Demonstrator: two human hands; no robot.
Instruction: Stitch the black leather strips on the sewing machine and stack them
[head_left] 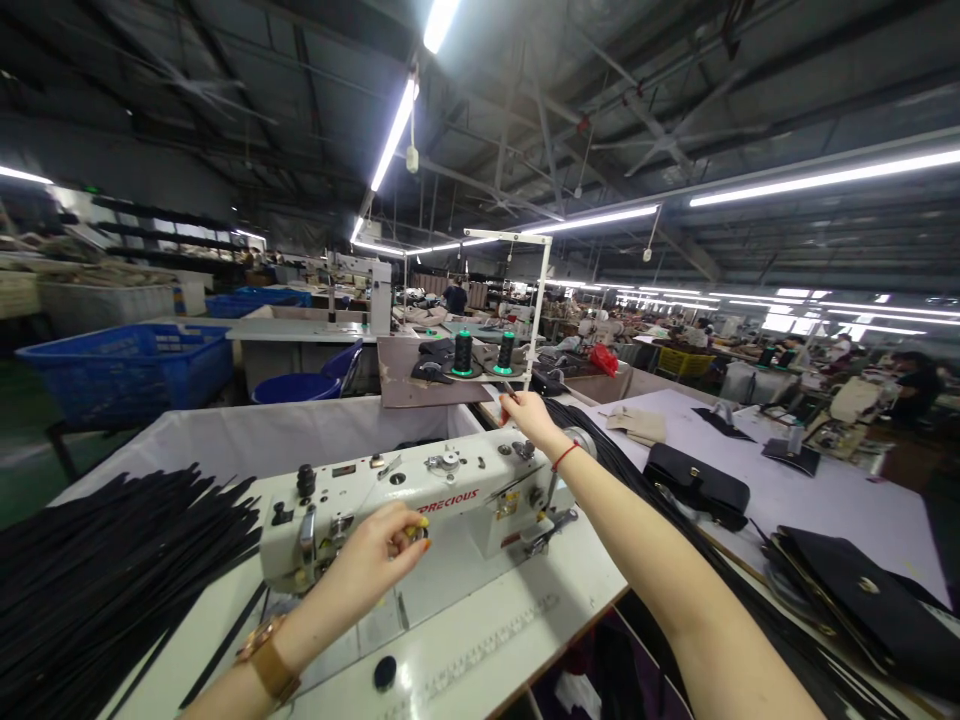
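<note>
A white sewing machine [465,500] with red lettering stands on a pale table [480,650]. In front of its arm is my left hand [390,545], fingers curled together around something I cannot make out; a watch is on that wrist. My right hand [527,415] reaches over the rear of the machine, its fingers pinched on something too small to name. Just beyond it, two black thread spools [463,354] stand beneath a white thread stand [541,310]. A round black object [385,673] lies on the table's near part.
Long black strips [112,590] are heaped at the left, with others under my right forearm. Black bags [697,484] lie on the table at the right. A blue crate [135,370] and a blue chair [300,387] are at the back left. A person [455,296] is far behind.
</note>
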